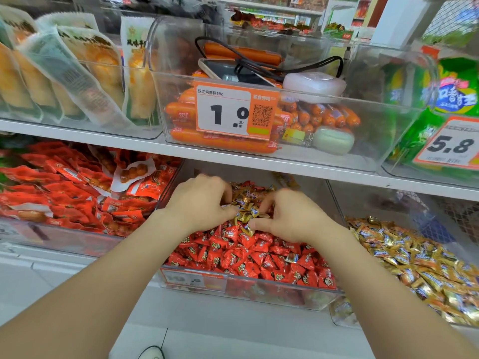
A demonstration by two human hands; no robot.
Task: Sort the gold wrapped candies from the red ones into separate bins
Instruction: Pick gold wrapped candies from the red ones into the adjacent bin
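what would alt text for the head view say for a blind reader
The left hand and right hand pinch a cluster of gold wrapped candies atop red candies in a clear bin on a shop shelf. The neighbouring bin to the right holds gold ones.

Left hand fingertips hidden in gold candies, middle bin label too blurred for me to read, right bin cut off by the edge

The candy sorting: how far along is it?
Partway. The right bin holds a gold pile, and the front of the middle bin is mostly red candies. The left hand and right hand pinch gold candies. More gold lies behind, plus a stray gold candy.
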